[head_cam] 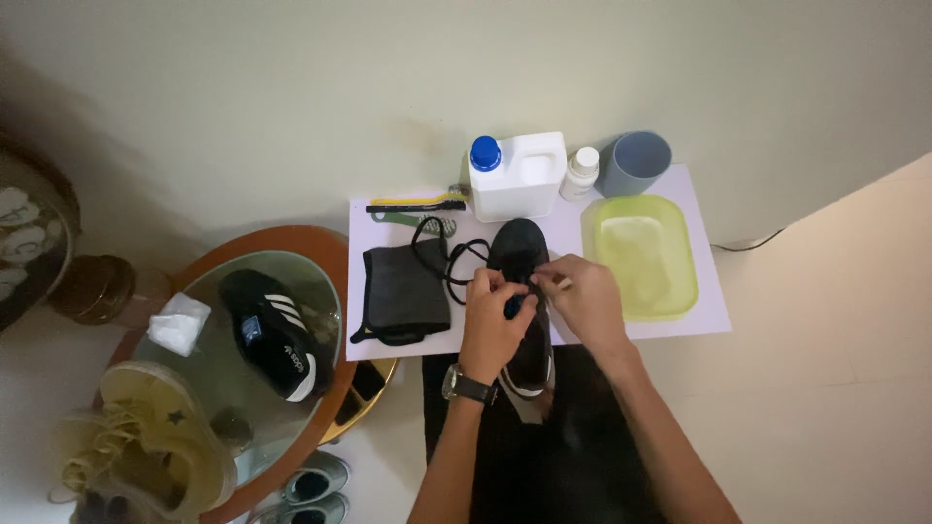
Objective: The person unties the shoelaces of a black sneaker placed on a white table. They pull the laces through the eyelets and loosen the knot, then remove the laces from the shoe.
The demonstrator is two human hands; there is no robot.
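Hands — left hand (493,315), right hand (582,296) — crowd black shoe (519,254) beside green tub (644,254).

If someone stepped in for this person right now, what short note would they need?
Left hand, wearing a wristwatch, and right hand both pinch at the lacing of the black sneaker on the white sheet.
A length of black shoelace already trails loose beside the dark grey cloth.
Whether any lace remains threaded is hidden by the fingers.
Yellow-green plastic tub, white jug and brushes lie untouched.
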